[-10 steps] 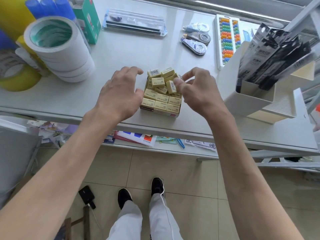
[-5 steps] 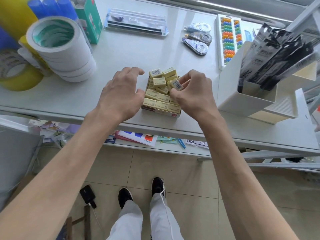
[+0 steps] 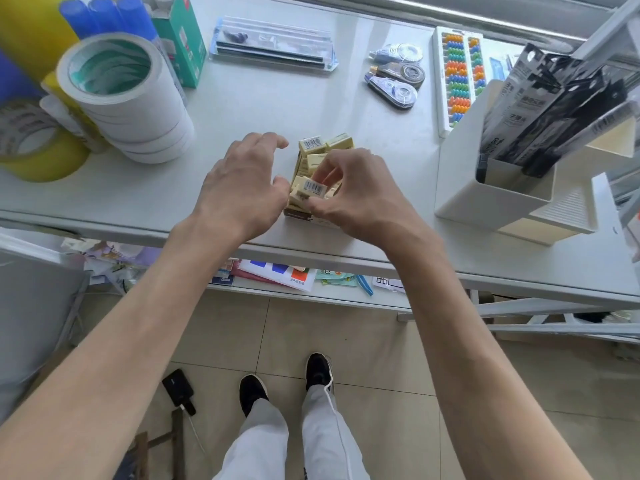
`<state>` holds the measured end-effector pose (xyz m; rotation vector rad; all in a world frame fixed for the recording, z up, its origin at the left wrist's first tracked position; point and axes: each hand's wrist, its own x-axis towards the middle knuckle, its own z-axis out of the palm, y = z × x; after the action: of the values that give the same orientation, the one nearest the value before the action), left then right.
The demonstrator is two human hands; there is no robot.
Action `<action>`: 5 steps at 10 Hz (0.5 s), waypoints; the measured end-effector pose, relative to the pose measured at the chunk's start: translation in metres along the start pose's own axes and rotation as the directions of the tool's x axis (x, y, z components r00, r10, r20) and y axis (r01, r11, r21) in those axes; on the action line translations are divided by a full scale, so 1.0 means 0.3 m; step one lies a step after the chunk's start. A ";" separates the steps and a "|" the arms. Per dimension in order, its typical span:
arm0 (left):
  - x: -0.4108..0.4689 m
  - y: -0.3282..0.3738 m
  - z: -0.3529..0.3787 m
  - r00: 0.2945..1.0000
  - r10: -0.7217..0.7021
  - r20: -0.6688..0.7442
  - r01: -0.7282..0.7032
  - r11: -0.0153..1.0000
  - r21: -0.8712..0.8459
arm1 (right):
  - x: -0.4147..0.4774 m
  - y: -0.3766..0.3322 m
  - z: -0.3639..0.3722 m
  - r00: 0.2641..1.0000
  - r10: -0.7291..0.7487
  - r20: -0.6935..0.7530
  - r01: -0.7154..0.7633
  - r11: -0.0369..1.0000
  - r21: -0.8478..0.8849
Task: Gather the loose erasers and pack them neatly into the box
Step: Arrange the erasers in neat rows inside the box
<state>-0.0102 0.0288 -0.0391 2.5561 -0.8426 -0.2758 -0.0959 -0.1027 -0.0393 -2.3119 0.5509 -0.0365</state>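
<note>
Tape rolls (image 3: 131, 98) stand at the far left of the table (image 3: 277, 109), well apart from our work. Next comes our left hand (image 3: 242, 183), fingers loosely curved and a little apart, gripping nothing, the thumb resting against the left side of the box (image 3: 298, 213). The box sits close to the table's near edge, between our two hands, with the erasers (image 3: 323, 150) packed inside and several more heaped crookedly at its far end. Just right of the thumb we hold one barcoded eraser (image 3: 313, 187) over the near rows, pinched between the thumb and curled fingers of our right hand (image 3: 360, 199). To seat it well, we judge, we should turn it square to its neighbours, lower it flat into a free slot and press it level, while the left thumb braces the box against sliding; the tilted ones at the far end likely want the same treatment afterwards. Our right hand covers the right half of the box, so we cannot tell whether a slot is open there, nor how many rows are filled. The print on the box's near wall is too small to read.
</note>
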 end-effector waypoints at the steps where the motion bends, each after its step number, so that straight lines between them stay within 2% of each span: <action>1: -0.001 0.003 -0.003 1.000 -0.005 0.000 0.005 1.000 -0.001 | -0.001 0.013 -0.027 0.999 0.013 -0.031 -0.012 1.000 0.025; 3: 0.002 0.009 0.001 1.000 0.013 0.005 -0.013 1.000 -0.005 | 0.003 0.071 -0.092 0.989 0.090 -0.120 -0.074 0.988 0.134; 5: 0.006 0.023 0.005 0.999 0.035 0.011 -0.035 0.999 0.002 | 0.007 0.094 -0.099 0.982 0.163 -0.099 -0.149 0.980 0.135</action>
<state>-0.0129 0.0222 -0.0373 2.5415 -0.8916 -0.2778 -0.1102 -0.1410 -0.0374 -2.1457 0.7630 -0.1204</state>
